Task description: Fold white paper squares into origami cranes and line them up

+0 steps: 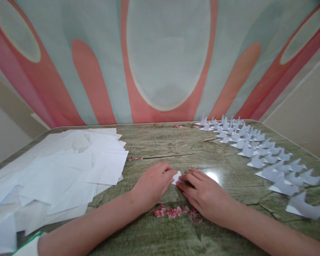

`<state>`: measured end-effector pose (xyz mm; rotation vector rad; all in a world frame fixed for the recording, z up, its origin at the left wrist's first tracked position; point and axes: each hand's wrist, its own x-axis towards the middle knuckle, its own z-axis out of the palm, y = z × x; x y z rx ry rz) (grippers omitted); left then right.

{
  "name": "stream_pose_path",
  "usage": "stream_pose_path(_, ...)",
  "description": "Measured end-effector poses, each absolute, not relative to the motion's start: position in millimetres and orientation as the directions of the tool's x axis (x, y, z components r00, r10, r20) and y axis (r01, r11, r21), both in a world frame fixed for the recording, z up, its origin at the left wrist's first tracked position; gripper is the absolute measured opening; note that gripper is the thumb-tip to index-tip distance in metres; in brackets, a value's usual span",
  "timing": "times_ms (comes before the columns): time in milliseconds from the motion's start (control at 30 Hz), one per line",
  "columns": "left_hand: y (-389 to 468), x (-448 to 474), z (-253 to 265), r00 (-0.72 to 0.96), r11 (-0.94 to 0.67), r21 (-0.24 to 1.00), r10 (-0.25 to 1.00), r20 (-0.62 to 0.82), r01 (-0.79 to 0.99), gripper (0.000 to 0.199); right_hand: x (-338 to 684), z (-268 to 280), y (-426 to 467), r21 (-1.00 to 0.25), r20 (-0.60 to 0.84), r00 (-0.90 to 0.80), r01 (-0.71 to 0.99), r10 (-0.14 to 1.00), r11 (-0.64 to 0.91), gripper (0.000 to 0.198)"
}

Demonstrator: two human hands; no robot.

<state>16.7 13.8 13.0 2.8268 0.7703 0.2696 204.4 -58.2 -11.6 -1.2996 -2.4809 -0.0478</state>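
Note:
A small piece of folded white paper (177,177) lies on the table between my two hands, partly covered by fingers. My left hand (156,181) has its fingertips closed on the paper's left edge. From the other side, my right hand (202,192) presses its thumb and fingers on the right part of the same paper. Most of its folds are hidden or too small to make out.
A wide, loose heap of white paper sheets (61,174) covers the table's left side. Along the right stand several rows of folded paper birds (272,170). The wood-patterned tabletop (165,142) has pink flower prints and meets a patterned wall (168,53) at the back.

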Motion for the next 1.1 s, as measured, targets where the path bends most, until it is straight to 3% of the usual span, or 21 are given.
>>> stream_pose_path(100, -7.1, 10.3, 16.2, 0.874, -0.877, 0.037, 0.480, 0.076, 0.478, 0.024, 205.6, -12.7, -58.1, -0.121, 0.309, -0.536, 0.797, 0.786, 0.592, 0.026)
stream_pose_path(233, -28.6, 5.4, 8.7, 0.855, -0.852, -0.083, 0.508, 0.106, 0.516, 0.040, 205.8, -11.3, -58.2, -0.120, 0.328, -0.539, 0.791, 0.776, 0.600, 0.026)
stream_pose_path(767, -28.5, 3.4, 5.1, 0.836, -0.839, -0.018, 0.540, 0.095, 0.544, 0.051, 205.8, -11.1, -58.0, -0.090, 0.286, -0.565, 0.788, 0.774, 0.609, 0.025)
stream_pose_path(1100, -26.1, 5.9, 8.5, 0.840, -0.841, -0.067, 0.526, 0.134, 0.538, 0.047, 207.6, -13.9, -58.5, -0.109, 0.313, -0.556, 0.785, 0.770, 0.610, 0.024)
